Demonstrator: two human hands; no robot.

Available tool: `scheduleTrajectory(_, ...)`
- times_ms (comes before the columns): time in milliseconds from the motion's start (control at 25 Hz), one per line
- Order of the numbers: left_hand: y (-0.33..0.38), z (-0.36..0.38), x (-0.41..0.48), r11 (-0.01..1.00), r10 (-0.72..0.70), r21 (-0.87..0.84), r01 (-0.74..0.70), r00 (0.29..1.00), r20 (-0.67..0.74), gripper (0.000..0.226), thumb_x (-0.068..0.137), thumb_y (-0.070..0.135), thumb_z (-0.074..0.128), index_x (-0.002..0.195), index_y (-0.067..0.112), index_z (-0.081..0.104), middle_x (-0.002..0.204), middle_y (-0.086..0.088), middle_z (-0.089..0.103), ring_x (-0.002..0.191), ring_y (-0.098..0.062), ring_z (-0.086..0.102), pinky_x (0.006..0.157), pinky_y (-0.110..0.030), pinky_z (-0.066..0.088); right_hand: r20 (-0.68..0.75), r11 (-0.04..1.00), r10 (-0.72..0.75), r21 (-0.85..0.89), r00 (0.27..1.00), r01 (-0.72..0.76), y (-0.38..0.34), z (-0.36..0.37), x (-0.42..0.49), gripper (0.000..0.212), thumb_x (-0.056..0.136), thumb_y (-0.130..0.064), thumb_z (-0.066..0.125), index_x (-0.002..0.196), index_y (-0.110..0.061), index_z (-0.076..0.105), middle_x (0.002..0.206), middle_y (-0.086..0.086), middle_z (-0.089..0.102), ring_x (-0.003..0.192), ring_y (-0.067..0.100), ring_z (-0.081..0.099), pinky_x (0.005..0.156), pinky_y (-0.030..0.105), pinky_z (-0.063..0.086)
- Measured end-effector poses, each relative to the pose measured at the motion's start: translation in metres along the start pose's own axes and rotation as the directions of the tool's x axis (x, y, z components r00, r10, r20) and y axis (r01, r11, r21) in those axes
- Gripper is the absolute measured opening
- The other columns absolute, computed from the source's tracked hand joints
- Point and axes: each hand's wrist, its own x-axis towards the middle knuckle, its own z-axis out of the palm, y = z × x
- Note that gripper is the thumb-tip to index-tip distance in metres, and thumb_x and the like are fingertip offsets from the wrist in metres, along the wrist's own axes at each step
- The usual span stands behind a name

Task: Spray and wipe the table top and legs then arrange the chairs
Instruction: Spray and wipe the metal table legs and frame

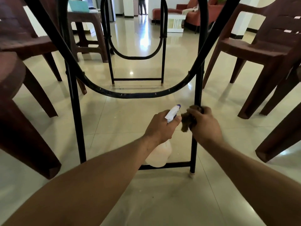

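Down low under the table, a white spray bottle (160,154) is gripped round the neck by the left hand (160,126), with the nozzle pointed at the near right table leg (199,95). A brown cloth (187,121) is bunched in the right hand (206,126) and wrapped against that same black leg, partway up. The leg's foot is planted on glossy cream floor tiles (123,124), where a few dirt specks can be made out. A curved black brace (130,95) is slung between the near legs. A brown plastic left chair (24,44) and right chair (254,49) are parked either side. Further back, the far leg frame (136,79) is seen, then a reddish sofa (195,13) and a white coffee table (175,22) in the bright room beyond
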Motion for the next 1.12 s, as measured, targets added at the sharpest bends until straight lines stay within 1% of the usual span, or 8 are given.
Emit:
scheduleTrajectory(120, 0.004, 0.016, 0.0, 1.0, 0.012, -0.001, -0.012, 1.0, 0.019, 0.03, 0.098, 0.041, 0.059, 0.11, 0.016, 0.07, 0.086, -0.005, 0.073, 0.06, -0.02, 0.065, 0.063, -0.048, 0.061, -0.061, 0.999, 0.012, 0.049, 0.998, -0.009, 0.007, -0.01, 0.012, 0.056, 0.09, -0.012, 0.067, 0.141, -0.03, 0.054, 0.161, 0.009, 0.028, 0.13, 0.038, 0.051, 0.1, 0.046, 0.052)
scheduleTrajectory(280, 0.017, 0.029, 0.0, 1.0, 0.007, -0.031, -0.006, 1.0, 0.029, 0.028, 0.101, 0.034, 0.061, 0.094, 0.007, 0.067, 0.09, -0.014, 0.073, 0.053, -0.018, 0.059, 0.059, -0.042, 0.058, 0.215, 0.995, -0.096, 0.016, 0.972, 0.095, 0.033, 0.017, -0.036, 0.042, 0.092, -0.012, 0.062, 0.13, -0.03, 0.064, 0.153, 0.0, 0.038, 0.125, 0.03, 0.057, 0.093, 0.036, 0.052)
scheduleTrajectory(480, 0.015, 0.023, 0.008, 0.998, 0.004, -0.062, -0.006, 1.0, -0.031, 0.028, 0.103, 0.028, 0.06, 0.117, 0.005, 0.069, 0.097, -0.017, 0.074, 0.064, -0.022, 0.066, 0.054, -0.038, 0.06, 0.003, 0.994, 0.112, -0.001, 0.994, -0.112, 0.015, 0.017, -0.01, 0.061, 0.092, -0.008, 0.058, 0.145, -0.036, 0.048, 0.162, 0.015, 0.023, 0.118, 0.042, 0.058, 0.088, 0.045, 0.056)
scheduleTrajectory(640, 0.0, 0.013, 0.006, 0.999, -0.034, 0.039, 0.034, 0.999, -0.019, 0.028, 0.104, 0.032, 0.057, 0.102, 0.006, 0.068, 0.097, -0.009, 0.075, 0.048, -0.011, 0.058, 0.055, -0.019, 0.053, 0.264, 0.998, 0.032, 0.052, 0.964, -0.048, 0.041, 0.053, -0.065, 0.05, 0.096, -0.034, 0.053, 0.144, -0.03, 0.04, 0.138, -0.003, 0.056, 0.121, 0.032, 0.058, 0.087, 0.048, 0.056)
scheduleTrajectory(760, -0.021, 0.013, 0.003, 0.995, -0.099, 0.021, 0.099, 0.995, 0.011, 0.025, 0.102, 0.031, 0.059, 0.106, 0.008, 0.068, 0.096, -0.005, 0.075, 0.042, -0.009, 0.057, 0.051, -0.019, 0.05, 0.036, 0.994, 0.073, 0.08, 0.997, -0.076, 0.035, 0.039, -0.034, 0.056, 0.091, -0.011, 0.062, 0.142, -0.032, 0.051, 0.161, 0.004, 0.031, 0.132, 0.033, 0.05, 0.092, 0.042, 0.054)
scheduleTrajectory(880, -0.044, 0.025, -0.01, 0.985, -0.173, -0.004, 0.174, 0.984, 0.047, 0.023, 0.1, 0.029, 0.061, 0.104, 0.008, 0.069, 0.094, -0.006, 0.076, 0.044, -0.013, 0.056, 0.051, -0.025, 0.051, -0.11, 0.991, -0.055, 0.113, 0.992, 0.068, 0.03, 0.021, -0.003, 0.07, 0.082, 0.006, 0.062, 0.14, -0.031, 0.055, 0.167, 0.002, 0.016, 0.136, 0.035, 0.046, 0.093, 0.041, 0.051)
scheduleTrajectory(1000, -0.052, 0.036, -0.02, 0.984, -0.18, -0.004, 0.181, 0.981, 0.078, 0.019, 0.101, 0.032, 0.059, 0.105, 0.014, 0.067, 0.095, -0.004, 0.075, 0.043, -0.017, 0.057, 0.056, -0.026, 0.052, 0.055, 0.984, -0.169, 0.066, 0.984, 0.165, 0.055, 0.047, -0.037, 0.057, 0.084, 0.001, 0.068, 0.134, -0.025, 0.062, 0.165, 0.0, 0.023, 0.129, 0.033, 0.053, 0.09, 0.043, 0.056)
scheduleTrajectory(1120, -0.055, 0.049, -0.023, 0.987, -0.161, 0.005, 0.162, 0.981, 0.111, 0.024, 0.102, 0.03, 0.059, 0.102, 0.009, 0.068, 0.094, -0.006, 0.076, 0.042, -0.016, 0.057, 0.053, -0.027, 0.052, 0.211, 0.991, -0.083, 0.119, 0.974, 0.059, 0.077, 0.069, -0.073, 0.044, 0.085, -0.004, 0.069, 0.126, -0.021, 0.069, 0.157, -0.004, 0.037, 0.121, 0.023, 0.06, 0.09, 0.033, 0.054)
